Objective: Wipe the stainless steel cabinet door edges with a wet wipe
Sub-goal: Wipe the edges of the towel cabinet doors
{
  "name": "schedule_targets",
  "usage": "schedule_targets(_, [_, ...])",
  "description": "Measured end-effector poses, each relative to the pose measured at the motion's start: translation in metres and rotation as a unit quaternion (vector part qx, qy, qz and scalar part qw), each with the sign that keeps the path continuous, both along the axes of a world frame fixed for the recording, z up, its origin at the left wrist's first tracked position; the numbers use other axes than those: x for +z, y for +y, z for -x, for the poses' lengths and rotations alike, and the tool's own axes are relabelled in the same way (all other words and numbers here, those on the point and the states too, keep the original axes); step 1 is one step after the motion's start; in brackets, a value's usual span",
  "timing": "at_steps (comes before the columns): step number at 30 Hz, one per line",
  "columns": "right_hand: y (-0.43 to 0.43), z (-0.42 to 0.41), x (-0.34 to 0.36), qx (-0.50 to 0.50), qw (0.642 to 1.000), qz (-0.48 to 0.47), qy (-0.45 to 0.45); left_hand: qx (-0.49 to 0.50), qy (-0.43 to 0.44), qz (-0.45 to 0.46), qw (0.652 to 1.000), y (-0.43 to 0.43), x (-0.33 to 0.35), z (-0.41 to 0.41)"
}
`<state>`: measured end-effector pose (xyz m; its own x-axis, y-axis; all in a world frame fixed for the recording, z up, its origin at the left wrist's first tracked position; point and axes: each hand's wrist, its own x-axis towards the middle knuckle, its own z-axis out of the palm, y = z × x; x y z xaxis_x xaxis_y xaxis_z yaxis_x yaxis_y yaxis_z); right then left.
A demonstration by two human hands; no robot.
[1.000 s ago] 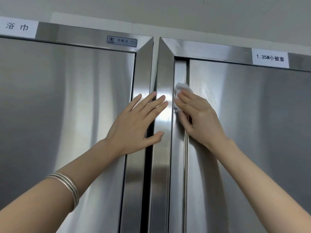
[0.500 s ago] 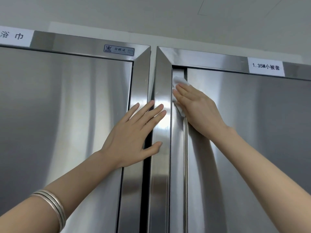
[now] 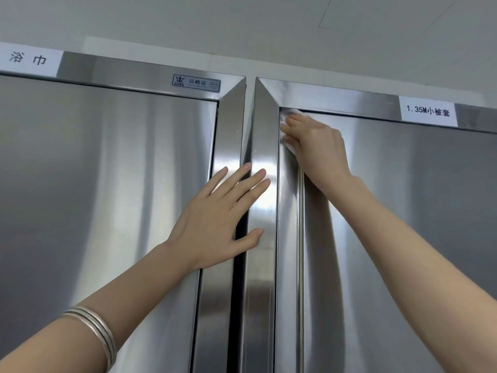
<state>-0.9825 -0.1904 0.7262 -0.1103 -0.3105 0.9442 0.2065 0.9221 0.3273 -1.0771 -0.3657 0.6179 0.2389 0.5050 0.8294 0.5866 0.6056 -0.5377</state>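
While its curled fingers clamp a white wet wipe [image 3: 288, 114] into the top corner of the right-hand cabinet's door edge [image 3: 288, 238], the right hand [image 3: 316, 148] reaches high. The left hand [image 3: 219, 219] lies flat, fingers straight and spread, across the dark gap onto the steel frame post [image 3: 262, 278], probably bracing that reach. Silver bangles [image 3: 94, 332] circle the left wrist.

Single head-mounted view, close to the cabinet fronts [image 3: 107, 211], facing forward and tilted upward; what appears to be ceiling [image 3: 242, 20] spans the frame top.
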Motion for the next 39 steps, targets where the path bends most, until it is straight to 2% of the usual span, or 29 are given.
schedule_targets(3, [-0.003,0.005,-0.007,0.056,0.998,0.015,0.015,0.0,0.003,-0.002,1.0,0.001,-0.001,0.001])
schedule_targets(6, [-0.001,0.002,-0.052,0.106,0.992,-0.05,0.042,-0.003,0.005,-0.004,1.0,0.001,0.0,0.001])
schedule_targets(8, [0.003,-0.004,-0.051,0.093,0.992,-0.084,0.028,-0.004,0.009,-0.006,1.0,0.0,-0.001,0.0])
schedule_targets(12, [0.002,-0.004,0.0,0.015,1.0,-0.021,-0.009,-0.009,0.013,-0.007,1.0,0.001,-0.001,0.002])
schedule_targets(14, [0.001,0.001,0.002,0.012,1.0,-0.002,-0.006,-0.01,0.015,-0.006,1.0,0.001,0.0,0.003])
schedule_targets(19, [0.001,0.005,-0.063,0.1,0.995,-0.005,0.022,0.011,0.015,-0.005,1.0,0.002,-0.005,0.003])
schedule_targets(22, [0.005,-0.001,-0.113,0.091,0.994,-0.053,0.015,0.013,0.0,-0.01,1.0,0.003,-0.02,0.0])
schedule_targets(25, [0.011,-0.017,-0.116,0.064,0.991,-0.109,-0.034,0.008,-0.017,-0.01,1.0,0.007,-0.04,-0.006])
schedule_targets(28, [0.008,-0.024,-0.088,0.034,0.995,-0.05,-0.078,0.002,-0.016,-0.004,1.0,0.014,-0.061,-0.007])
schedule_targets(30, [0.008,-0.018,-0.089,0.078,0.996,-0.011,-0.047,-0.002,-0.011,-0.002,1.0,0.017,-0.072,-0.005])
schedule_targets(34, [0.007,-0.001,-0.155,0.135,0.99,-0.014,0.043,-0.01,-0.008,-0.001,1.0,0.017,-0.08,-0.005])
schedule_targets(39, [0.005,-0.008,-0.241,0.125,0.991,-0.042,0.026,-0.024,-0.024,0.016,0.999,0.015,-0.105,-0.008])
